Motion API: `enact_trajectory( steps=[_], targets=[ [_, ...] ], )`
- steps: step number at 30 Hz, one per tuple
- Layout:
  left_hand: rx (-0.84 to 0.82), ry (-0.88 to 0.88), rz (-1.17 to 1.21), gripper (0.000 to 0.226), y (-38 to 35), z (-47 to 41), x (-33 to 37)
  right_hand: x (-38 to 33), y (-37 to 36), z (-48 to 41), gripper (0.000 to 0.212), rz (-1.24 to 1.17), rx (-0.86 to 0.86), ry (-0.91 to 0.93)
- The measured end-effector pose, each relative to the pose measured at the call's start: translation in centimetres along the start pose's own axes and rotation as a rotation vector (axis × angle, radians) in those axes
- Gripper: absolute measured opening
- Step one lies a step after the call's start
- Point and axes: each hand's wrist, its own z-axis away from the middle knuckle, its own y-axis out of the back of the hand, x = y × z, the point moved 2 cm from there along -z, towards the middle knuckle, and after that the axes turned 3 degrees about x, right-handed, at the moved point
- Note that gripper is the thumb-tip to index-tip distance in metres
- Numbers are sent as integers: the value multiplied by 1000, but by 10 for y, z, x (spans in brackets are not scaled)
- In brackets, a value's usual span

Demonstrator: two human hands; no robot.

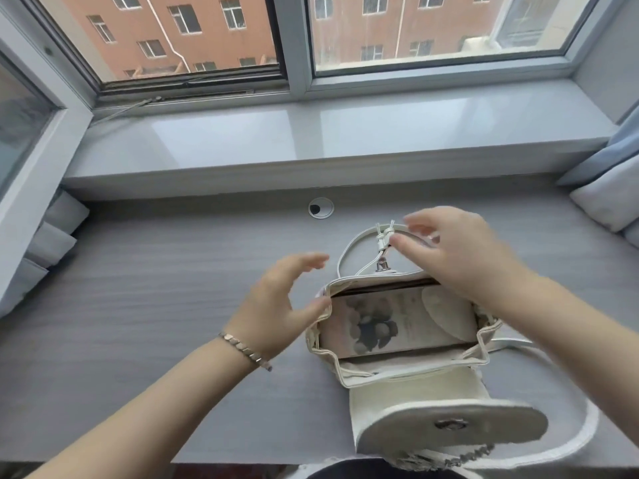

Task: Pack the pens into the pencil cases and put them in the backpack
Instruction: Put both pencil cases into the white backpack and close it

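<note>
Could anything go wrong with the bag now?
Maybe. The backpack sits near the front edge of the desk, with its flap hanging toward the person, so a tug could slide it off. Its mouth is wide open with the pencil case showing, so that could slip out if the bag tips. The right hand is by the drawstring; pulling hard might topple the bag.

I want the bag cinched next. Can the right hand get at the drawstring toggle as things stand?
Probably yes. The right hand hovers open right beside the drawstring toggle behind the backpack, and nothing lies between them.
</note>
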Motion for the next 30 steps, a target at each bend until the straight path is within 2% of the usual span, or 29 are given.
enact_trajectory(
  steps=[2, 3, 4, 6, 9, 11, 14, 16, 19, 21, 23, 27, 30],
  targets=[
    [-212, 130, -77, 52, -12, -6, -5, 6, -10, -13, 50, 251, -328, -283],
    [-310, 155, -82, 49, -22, -7, -6, 6, -19, -16, 54, 293, -446, -335],
    [-358, 164, -50, 41, -31, -6, -7, 4, -28, -19, 54, 268, -485, -335],
    [-305, 203, 72, 28, -43, -5, -8, 1, -44, -25, 43, 55, -428, -328],
    [-188, 229, 144, 21, -52, 1, -14, -6, -53, -21, 24, -547, -319, -407],
    [-120, 209, 150, 18, -54, 5, -15, -9, -52, -13, 25, -850, -237, -393],
    [-17, 156, 154, 17, -52, 8, -7, -18, -41, -2, 34, -1162, -25, -381],
    [33, 74, 164, 23, -43, 7, 3, -29, -26, 1, 35, -1312, 52, -298],
    [179, -243, 77, 32, -23, -2, 14, -46, -4, 2, 31, -1493, 59, -4],
    [294, -449, -62, 32, -17, -6, 11, -53, -4, 5, 32, -1538, 36, 167],
    [328, -575, -254, 30, -19, -7, -4, -50, -20, 13, 37, -1490, 4, 195],
    [31, -642, -473, 35, -30, 6, -44, -14, -60, 37, 41, -1127, 54, 50],
    [-255, -709, -529, 38, -24, -4, -46, 5, -77, 58, 45, -885, 34, 156]
  ],
)
